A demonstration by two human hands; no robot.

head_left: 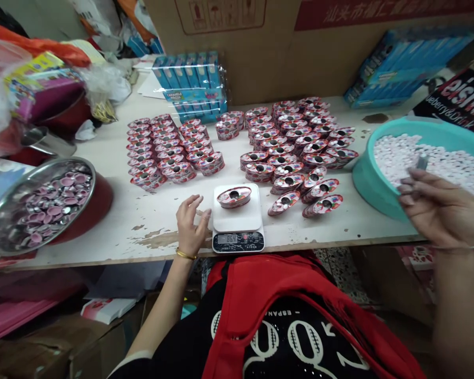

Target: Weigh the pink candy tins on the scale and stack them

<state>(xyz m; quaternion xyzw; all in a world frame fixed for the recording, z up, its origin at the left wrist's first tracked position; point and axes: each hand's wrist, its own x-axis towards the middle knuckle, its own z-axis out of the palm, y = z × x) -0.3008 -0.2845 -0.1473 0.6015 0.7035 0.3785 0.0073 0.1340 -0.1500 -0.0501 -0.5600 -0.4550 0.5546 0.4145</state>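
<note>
Resting left hand (191, 223) loosely open beside scale (238, 223), lower centre; pinching small grey tool (422, 161) in right hand (438, 210) over teal basin (369, 181), right edge.

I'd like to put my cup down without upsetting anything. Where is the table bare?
The widest bare patch lies between the bowl and the left hand. A narrower strip runs along the front edge between the scale and the basin, where the right hand holds a grey tool. Tins crowd the middle behind the scale.

One scale (238, 223) carrying one tin (234, 197), one teal basin (362, 178), one steel bowl (6, 206), one small grey tool (422, 160), two packs of blue boxes (193, 79), and loose tins (161, 150) by the dozen, beyond exact counting.
</note>
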